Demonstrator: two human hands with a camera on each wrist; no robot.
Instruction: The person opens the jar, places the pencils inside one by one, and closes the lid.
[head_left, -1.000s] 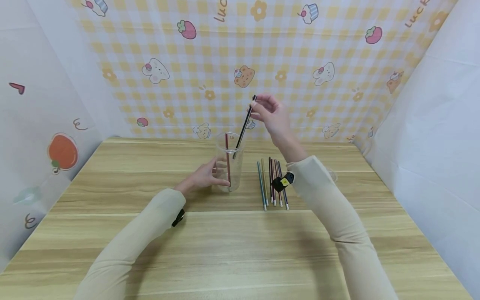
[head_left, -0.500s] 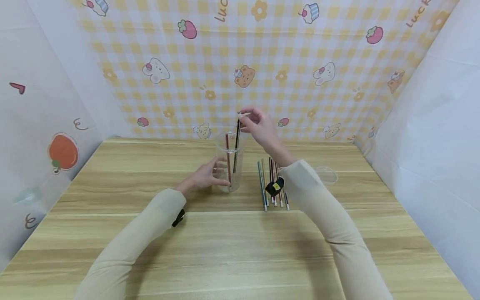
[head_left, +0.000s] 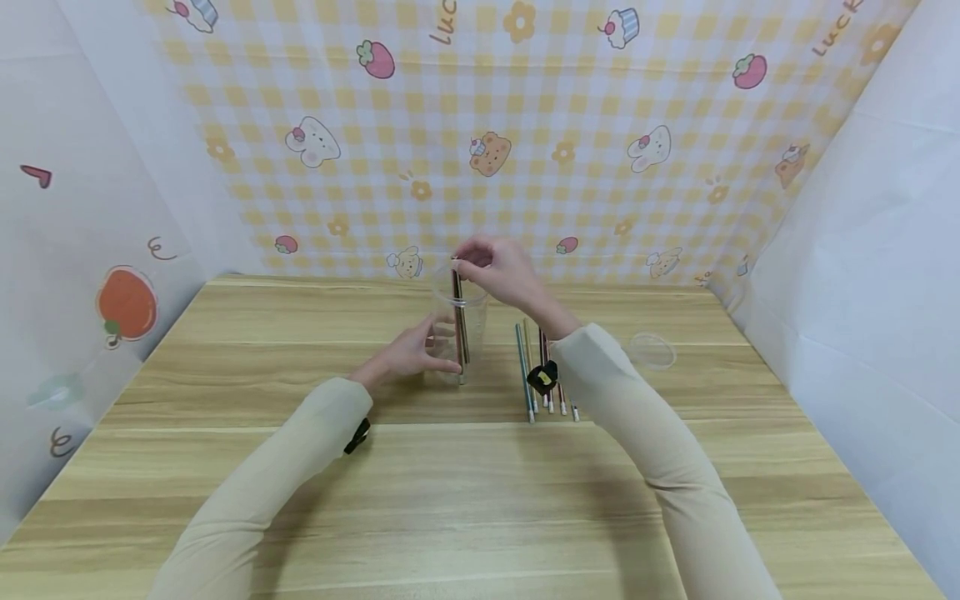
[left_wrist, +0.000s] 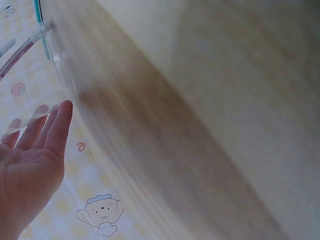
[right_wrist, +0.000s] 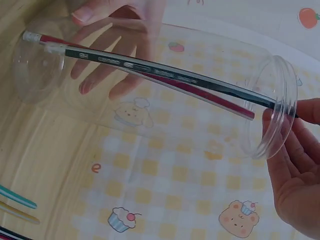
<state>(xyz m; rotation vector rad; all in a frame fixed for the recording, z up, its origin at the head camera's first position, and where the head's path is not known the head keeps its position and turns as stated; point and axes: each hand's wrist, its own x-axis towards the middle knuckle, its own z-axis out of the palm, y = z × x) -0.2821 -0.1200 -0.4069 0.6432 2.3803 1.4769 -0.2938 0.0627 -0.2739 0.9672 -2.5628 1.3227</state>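
Note:
A clear plastic jar [head_left: 477,329] stands upright on the table. My left hand [head_left: 408,348] holds it low on its left side, thumb in front and fingers behind; in the left wrist view the hand [left_wrist: 35,167] has its fingers extended along the clear wall. At the mouth, my right hand [head_left: 506,271] pinches the top end of a black pencil [right_wrist: 165,75] between thumb and fingers. Most of that pencil is inside the jar, its white eraser end down near the bottom. A red pencil [right_wrist: 220,102] leans inside beside it, partly hidden behind the black one.
Right of the jar lie several pencils, among them a teal pencil [head_left: 523,367] and a gold pencil [head_left: 528,337]; my right sleeve and wrist camera cover some. A clear round lid [head_left: 652,351] lies farther right. A patterned cloth [head_left: 360,200] hangs behind the table.
My right hand has moved left and down, lowering the black pencil from a tilt above the mouth deep into the jar, beside the red pencil. The left hand stays at the jar.

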